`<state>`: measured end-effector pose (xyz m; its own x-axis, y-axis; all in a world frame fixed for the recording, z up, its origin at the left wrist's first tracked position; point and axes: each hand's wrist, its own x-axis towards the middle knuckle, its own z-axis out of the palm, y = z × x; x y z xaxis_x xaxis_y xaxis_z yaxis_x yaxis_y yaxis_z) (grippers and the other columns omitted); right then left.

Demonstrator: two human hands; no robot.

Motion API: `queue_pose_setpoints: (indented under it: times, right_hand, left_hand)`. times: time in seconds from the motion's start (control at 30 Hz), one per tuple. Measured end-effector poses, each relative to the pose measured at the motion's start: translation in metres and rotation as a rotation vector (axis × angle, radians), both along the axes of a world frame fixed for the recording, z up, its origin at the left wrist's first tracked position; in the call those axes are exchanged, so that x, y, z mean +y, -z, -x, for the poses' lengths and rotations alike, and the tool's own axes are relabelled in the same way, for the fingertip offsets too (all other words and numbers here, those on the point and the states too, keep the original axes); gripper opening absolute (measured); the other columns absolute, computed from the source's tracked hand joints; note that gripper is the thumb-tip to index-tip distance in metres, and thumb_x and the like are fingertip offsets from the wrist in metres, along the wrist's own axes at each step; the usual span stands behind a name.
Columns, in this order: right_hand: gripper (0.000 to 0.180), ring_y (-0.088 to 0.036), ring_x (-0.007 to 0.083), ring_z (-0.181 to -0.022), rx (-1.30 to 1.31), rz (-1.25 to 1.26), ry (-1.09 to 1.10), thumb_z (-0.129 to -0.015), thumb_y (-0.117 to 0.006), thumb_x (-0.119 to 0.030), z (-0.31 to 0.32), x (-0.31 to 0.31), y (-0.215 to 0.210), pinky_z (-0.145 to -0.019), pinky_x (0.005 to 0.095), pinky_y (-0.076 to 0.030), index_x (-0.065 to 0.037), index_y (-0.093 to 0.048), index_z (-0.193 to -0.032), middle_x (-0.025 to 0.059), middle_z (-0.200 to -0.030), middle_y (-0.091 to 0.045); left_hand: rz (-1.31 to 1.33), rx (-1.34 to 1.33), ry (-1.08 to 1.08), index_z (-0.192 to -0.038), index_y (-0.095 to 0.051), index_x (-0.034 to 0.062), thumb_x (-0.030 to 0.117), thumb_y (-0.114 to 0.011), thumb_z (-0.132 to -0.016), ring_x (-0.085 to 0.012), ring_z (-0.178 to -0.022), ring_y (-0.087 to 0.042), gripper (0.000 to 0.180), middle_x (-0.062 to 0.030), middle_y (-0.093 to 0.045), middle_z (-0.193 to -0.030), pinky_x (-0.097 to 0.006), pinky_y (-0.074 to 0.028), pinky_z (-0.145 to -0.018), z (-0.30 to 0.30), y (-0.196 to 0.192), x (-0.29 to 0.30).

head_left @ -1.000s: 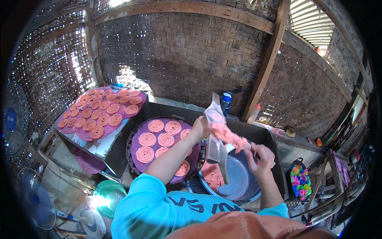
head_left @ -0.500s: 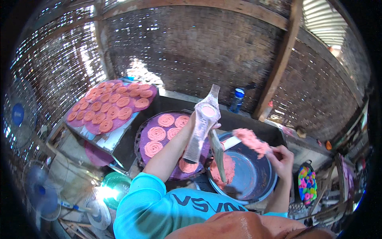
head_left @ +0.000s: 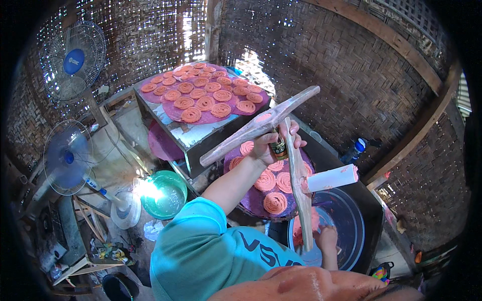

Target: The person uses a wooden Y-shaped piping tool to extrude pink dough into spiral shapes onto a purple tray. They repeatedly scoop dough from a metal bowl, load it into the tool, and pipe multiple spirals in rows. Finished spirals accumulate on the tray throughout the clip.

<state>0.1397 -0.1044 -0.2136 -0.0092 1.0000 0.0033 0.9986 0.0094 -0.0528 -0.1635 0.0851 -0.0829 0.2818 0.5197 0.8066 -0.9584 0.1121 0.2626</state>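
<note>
Raised in my left hand (head_left: 275, 143) is a two-part wooden dough press. One wooden bar (head_left: 236, 131) has a round opening filled with pink dough and a gold-and-dark cylinder (head_left: 279, 149) below it. The other bar (head_left: 301, 210) carries a white tube (head_left: 332, 179) with pink dough on its end. My right hand (head_left: 328, 237) is down in the blue basin (head_left: 362, 228), at the edge of the pink dough (head_left: 304, 226); its fingertips are hidden. Beneath my left hand, coiled pink dough rounds (head_left: 275, 203) lie on a round purple sheet (head_left: 256, 203), partly covered by the press.
Many coiled rounds (head_left: 205, 103) cover purple sheets on a box-like stand (head_left: 198, 153) at the back left. A green basin (head_left: 173, 194) and two fans, one on a stand (head_left: 68, 156), are to the left. A blue-capped bottle (head_left: 354, 151) stands by the woven wall.
The view has swung left. My right hand has left the dough at the tube's end and reached down into the basin. The wooden press has turned, its tube now pointing right.
</note>
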Motion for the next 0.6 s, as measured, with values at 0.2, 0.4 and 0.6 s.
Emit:
queue_pose_setpoints:
  times: [0.2,0.4,0.6]
  right_hand:
    - [0.082,-0.059,0.0309,-0.077,2.217,0.525,-0.433,-0.080,-0.043,-0.072,0.120,0.005,-0.084,-0.068,0.0386,-0.048,-0.011,-0.041,-0.135,0.0286,-0.119,-0.053]
    - [0.073,-0.054,0.0226,-0.054,2.259,1.266,-0.898,-0.081,-0.056,-0.057,0.082,0.040,-0.110,-0.037,0.0264,-0.042,-0.012,-0.033,-0.133,0.0264,-0.108,-0.051]
    - [0.109,-0.054,0.0088,-0.062,1.782,-0.238,-0.291,-0.069,-0.075,-0.049,0.127,0.023,-0.185,-0.036,0.0144,-0.037,-0.018,-0.007,-0.148,0.0191,-0.122,-0.046]
  left_hand:
    - [-0.186,-0.209,0.148,-0.084,-0.056,0.0015,0.024,-0.075,-0.073,-0.0298,-0.087,-0.062,0.031,-0.0103,-0.045,-0.096,-0.048,-0.049,-0.093,-0.031,-0.016,-0.014]
    - [0.072,0.428,-0.372,-0.131,-0.047,0.0057,0.025,-0.074,-0.076,-0.0125,-0.097,-0.059,0.064,-0.0066,-0.056,-0.121,-0.030,-0.049,-0.086,0.019,-0.024,-0.032]
    - [-0.754,1.080,-0.983,-0.120,-0.057,0.0119,0.033,-0.075,-0.071,-0.0190,-0.109,-0.056,0.056,-0.0034,-0.059,-0.121,-0.041,-0.040,-0.097,0.064,0.011,-0.029]
